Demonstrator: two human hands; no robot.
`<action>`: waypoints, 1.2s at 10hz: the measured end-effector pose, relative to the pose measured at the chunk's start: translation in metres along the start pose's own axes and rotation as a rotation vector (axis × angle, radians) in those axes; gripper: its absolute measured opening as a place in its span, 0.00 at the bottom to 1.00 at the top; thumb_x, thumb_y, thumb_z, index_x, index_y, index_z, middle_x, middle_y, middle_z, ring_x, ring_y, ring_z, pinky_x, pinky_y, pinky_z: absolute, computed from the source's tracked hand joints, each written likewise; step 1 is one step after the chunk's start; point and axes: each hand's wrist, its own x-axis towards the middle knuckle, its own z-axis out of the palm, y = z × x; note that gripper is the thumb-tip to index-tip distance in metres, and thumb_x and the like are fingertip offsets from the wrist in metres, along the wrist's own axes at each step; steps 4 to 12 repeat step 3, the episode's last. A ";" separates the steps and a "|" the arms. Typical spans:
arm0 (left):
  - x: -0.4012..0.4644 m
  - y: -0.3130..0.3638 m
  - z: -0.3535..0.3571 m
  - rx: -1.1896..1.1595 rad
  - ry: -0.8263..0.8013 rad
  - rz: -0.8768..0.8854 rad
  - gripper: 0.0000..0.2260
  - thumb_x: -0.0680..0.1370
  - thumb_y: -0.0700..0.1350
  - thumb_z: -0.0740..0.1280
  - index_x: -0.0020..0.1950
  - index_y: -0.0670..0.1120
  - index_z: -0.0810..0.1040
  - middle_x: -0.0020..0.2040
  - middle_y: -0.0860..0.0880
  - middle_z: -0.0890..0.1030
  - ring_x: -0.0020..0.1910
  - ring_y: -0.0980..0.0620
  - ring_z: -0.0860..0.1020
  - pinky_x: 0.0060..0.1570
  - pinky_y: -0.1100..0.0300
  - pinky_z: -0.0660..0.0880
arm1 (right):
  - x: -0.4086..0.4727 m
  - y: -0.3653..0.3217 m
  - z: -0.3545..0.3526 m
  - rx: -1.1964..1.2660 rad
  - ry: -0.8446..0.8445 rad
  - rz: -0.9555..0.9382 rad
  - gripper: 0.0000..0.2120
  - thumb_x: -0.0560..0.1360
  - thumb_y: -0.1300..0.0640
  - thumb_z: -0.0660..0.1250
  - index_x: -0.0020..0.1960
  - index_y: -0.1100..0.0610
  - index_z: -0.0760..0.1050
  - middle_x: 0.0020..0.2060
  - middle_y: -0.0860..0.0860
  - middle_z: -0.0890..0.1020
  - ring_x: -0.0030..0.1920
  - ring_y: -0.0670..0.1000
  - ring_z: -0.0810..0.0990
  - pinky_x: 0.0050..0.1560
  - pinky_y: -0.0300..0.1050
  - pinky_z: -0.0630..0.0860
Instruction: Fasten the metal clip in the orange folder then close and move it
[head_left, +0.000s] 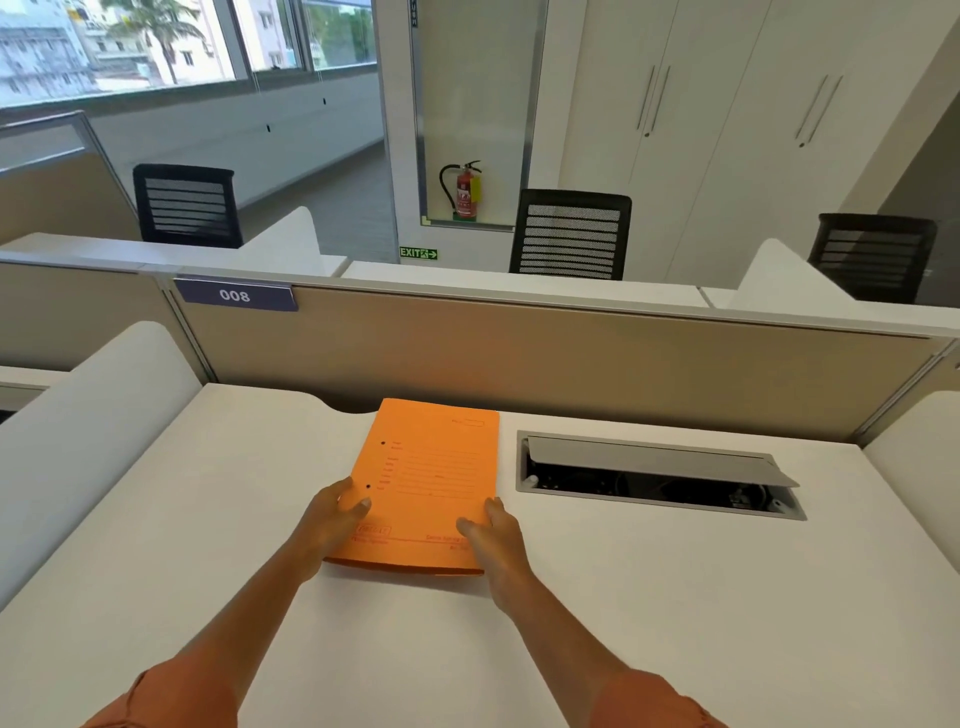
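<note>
The closed orange card folder (426, 483) is lying flat on the white bench (208, 519), its printed form lines too faint to read. The left grip (332, 519) is clasping its left edge, thumb on the cover; the right grip (493, 535) is grasping its right edge near the front corner. Beyond the grips — on the beige partition (519, 353) — a dark plate (236, 295) is reading "008".

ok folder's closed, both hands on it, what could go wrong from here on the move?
1. The open cable hatch sits just right of the orange folder; sliding it that way could catch a corner on the raised flap.
2. The left hand and right hand hold only the near corners, so the far end may sag or the cover may gape when lifted.
3. The clip is hidden; fastening can't be confirmed.
</note>
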 end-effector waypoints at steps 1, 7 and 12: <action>0.000 -0.001 0.004 -0.010 0.017 0.013 0.31 0.82 0.55 0.67 0.83 0.49 0.60 0.81 0.43 0.66 0.75 0.38 0.70 0.70 0.41 0.71 | 0.000 0.000 0.000 -0.044 -0.025 0.025 0.31 0.81 0.52 0.67 0.82 0.50 0.61 0.82 0.49 0.65 0.77 0.55 0.70 0.76 0.56 0.72; -0.024 0.001 0.016 0.001 0.110 0.110 0.27 0.83 0.53 0.66 0.77 0.41 0.66 0.75 0.39 0.71 0.65 0.41 0.75 0.61 0.45 0.74 | -0.014 0.015 -0.007 -0.128 -0.006 0.037 0.41 0.83 0.44 0.66 0.86 0.50 0.45 0.86 0.46 0.47 0.85 0.53 0.54 0.83 0.56 0.60; -0.024 0.001 0.016 0.001 0.110 0.110 0.27 0.83 0.53 0.66 0.77 0.41 0.66 0.75 0.39 0.71 0.65 0.41 0.75 0.61 0.45 0.74 | -0.014 0.015 -0.007 -0.128 -0.006 0.037 0.41 0.83 0.44 0.66 0.86 0.50 0.45 0.86 0.46 0.47 0.85 0.53 0.54 0.83 0.56 0.60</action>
